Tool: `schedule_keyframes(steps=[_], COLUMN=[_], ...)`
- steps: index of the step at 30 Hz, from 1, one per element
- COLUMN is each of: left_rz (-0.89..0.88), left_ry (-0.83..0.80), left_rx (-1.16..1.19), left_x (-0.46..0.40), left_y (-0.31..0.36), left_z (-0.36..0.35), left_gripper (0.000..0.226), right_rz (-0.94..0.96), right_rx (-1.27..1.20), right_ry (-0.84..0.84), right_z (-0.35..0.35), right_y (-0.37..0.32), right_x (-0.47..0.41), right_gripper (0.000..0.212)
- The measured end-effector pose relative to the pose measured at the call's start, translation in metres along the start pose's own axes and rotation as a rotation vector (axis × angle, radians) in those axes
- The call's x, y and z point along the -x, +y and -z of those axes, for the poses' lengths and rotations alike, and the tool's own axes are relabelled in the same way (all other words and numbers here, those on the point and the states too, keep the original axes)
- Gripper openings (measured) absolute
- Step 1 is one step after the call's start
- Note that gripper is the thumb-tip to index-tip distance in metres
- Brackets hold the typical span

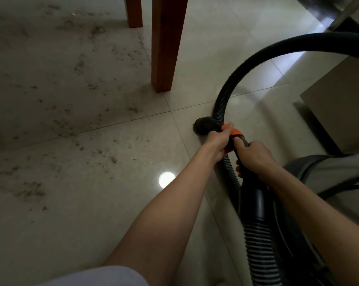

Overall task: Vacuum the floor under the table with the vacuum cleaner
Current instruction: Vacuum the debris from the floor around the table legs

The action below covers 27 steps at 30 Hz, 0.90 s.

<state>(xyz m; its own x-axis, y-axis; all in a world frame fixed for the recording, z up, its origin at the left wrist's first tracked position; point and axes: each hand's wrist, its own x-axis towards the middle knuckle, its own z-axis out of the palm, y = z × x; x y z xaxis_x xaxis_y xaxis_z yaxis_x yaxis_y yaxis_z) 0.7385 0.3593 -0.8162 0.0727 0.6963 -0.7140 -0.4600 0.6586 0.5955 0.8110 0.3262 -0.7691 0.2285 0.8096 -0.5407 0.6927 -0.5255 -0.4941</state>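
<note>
A black ribbed vacuum hose (232, 79) loops from the upper right down to a black handle with an orange collar (234, 132). Its round black nozzle (203, 125) sits low over the pale tiled floor (92, 203). My left hand (218, 143) grips the orange collar just behind the nozzle. My right hand (255, 157) grips the black handle tube right behind it. Dark crumbs and dust (81, 124) are scattered over the tiles to the left. Two red-brown wooden table legs (166, 44) stand beyond the nozzle.
A second stretch of ribbed hose (259, 244) runs down to the lower right. A pale box-like piece of furniture (339, 112) stands at the right. My knee in grey cloth (339, 172) is at the right edge. A lamp glare (166, 179) shines on the tile.
</note>
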Motion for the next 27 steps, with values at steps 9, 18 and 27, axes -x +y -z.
schedule_keyframes(steps=[9,18,27], left_rz=[-0.007,0.015,-0.012], left_ry=[0.043,0.056,0.209], left_rx=[0.055,0.114,0.343], left_x=[0.009,0.018,0.037], left_y=[-0.033,-0.030,-0.059], left_z=[-0.005,-0.008,0.018], left_gripper=[0.031,0.038,0.046], right_rz=[-0.050,-0.014,0.053], right_rx=[0.057,0.086,0.153], right_ry=[-0.188,-0.096,-0.293], right_z=[0.031,0.022,0.015], right_y=[0.013,0.015,0.006], right_x=[0.011,0.016,0.044], right_gripper=[0.046,0.048,0.046])
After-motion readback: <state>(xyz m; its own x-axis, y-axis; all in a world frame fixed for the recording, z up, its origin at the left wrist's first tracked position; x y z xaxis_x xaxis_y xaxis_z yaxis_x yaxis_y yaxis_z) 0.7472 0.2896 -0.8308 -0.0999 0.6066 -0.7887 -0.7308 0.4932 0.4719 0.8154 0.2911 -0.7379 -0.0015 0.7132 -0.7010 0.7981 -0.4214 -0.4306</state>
